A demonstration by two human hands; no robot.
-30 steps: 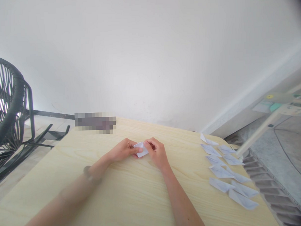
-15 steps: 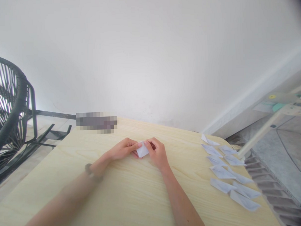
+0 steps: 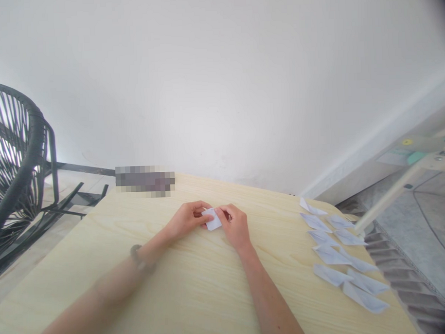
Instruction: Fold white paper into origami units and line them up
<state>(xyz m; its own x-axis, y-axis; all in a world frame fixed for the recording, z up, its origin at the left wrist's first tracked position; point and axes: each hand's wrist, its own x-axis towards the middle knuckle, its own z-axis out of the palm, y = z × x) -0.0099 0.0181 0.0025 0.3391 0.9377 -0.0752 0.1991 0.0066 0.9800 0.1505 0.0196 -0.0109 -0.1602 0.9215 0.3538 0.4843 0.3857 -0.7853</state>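
A small folded piece of white paper [image 3: 212, 222] is held just above the table, between both hands. My left hand [image 3: 189, 218] pinches its left side, thumb on the face towards me. On the upper right edge, the thumb and fingers of my right hand [image 3: 234, 225] are closed on the same paper. Some fingertips are hidden behind the sheet. To the right, several folded white paper boats [image 3: 329, 255] lie in rough rows along the table's edge.
The pale wooden table [image 3: 168, 295] stands against a white wall [image 3: 220, 89]. A black woven chair [image 3: 35, 134] is at the left. A blurred-out patch [image 3: 144, 180] covers something at the back left corner. A pale metal frame [image 3: 391, 195] rises past the right edge.
Both hands keep hold of the paper, which has shifted and tilted slightly. My left fingers have moved up behind it. The whole view has drifted a little.
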